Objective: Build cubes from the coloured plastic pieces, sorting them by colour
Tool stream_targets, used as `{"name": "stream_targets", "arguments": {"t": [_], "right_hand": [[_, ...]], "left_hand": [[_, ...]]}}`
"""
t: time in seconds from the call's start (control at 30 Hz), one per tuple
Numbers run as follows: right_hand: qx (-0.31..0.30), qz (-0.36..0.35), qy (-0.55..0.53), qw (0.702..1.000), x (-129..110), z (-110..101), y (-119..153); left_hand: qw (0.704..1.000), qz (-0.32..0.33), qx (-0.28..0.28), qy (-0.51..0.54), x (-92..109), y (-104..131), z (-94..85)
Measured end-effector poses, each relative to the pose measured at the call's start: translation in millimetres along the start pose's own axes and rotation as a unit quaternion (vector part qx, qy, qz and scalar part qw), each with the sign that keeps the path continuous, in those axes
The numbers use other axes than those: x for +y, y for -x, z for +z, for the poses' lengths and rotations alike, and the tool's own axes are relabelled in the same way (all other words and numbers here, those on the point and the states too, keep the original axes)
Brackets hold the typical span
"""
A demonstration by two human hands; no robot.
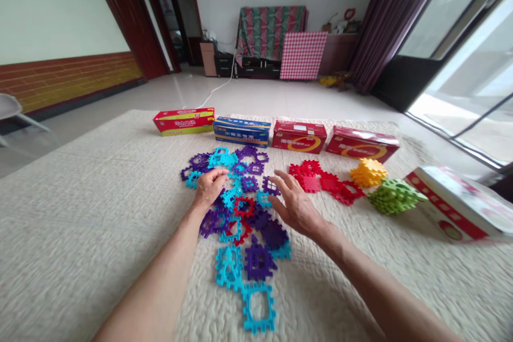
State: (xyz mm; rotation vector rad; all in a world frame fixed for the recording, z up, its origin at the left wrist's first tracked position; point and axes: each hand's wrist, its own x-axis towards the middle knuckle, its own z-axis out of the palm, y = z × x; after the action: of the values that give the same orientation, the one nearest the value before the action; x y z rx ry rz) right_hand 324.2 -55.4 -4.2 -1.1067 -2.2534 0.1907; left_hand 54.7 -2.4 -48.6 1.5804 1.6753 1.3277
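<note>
A loose pile of purple (274, 235), light-blue (229, 267) and a few red interlocking plastic building pieces (243, 206) lies on the quilted cover. At the pile's left side is my left hand (210, 188), fingers drawn together over purple and light-blue pieces; whatever may be between the fingertips is hidden. My right hand (295, 202) hovers at the pile's right side with thumb and fingers apart, holding nothing. Its fingertips are near a purple window-shaped piece (271, 186) and a light-blue one (263, 200). A light-blue square frame (258, 307) lies closest to me.
To the right lie a red group of pieces (329, 181), a yellow stack (367, 172) and a green stack (395, 196). Behind stand a red-and-yellow box (184, 121), a blue box (241, 132) and two red boxes (298, 137). A white-and-red carton (460, 203) is far right.
</note>
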Motion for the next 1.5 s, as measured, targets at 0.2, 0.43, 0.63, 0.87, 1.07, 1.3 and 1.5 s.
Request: {"name": "stream_targets", "arguments": {"t": [0.2,0.43,0.63,0.87,1.07,1.3,1.5], "right_hand": [[-0.074,-0.025,-0.03,0.996,-43,22,-18],[-0.125,0.016,-0.038,0.991,-51,36,-18],[-0.051,-0.025,-0.17,0.984,-38,28,-9],[0.065,0.046,0.001,0.997,38,-6,14],[0.102,0.145,0.127,0.976,93,-28,33],[0.043,-0.009,-0.07,0.997,11,-7,23],[-0.127,-0.12,-0.045,0.984,-50,11,6]], "left_hand": [[1.0,0.002,-0.007,0.006,-2,0,0.2],[1.0,-0.007,-0.006,0.01,-4,-1,1.1],[1.0,-0.007,-0.005,0.002,-5,-1,0.7],[1.0,-0.021,-0.005,0.008,-7,-2,0.5],[1.0,-0.021,0.001,0.001,-8,-3,0.5],[1.0,-0.013,0.002,-0.004,-5,-2,0.8],[1.0,-0.016,-0.003,-0.004,-1,-1,0.8]]}}
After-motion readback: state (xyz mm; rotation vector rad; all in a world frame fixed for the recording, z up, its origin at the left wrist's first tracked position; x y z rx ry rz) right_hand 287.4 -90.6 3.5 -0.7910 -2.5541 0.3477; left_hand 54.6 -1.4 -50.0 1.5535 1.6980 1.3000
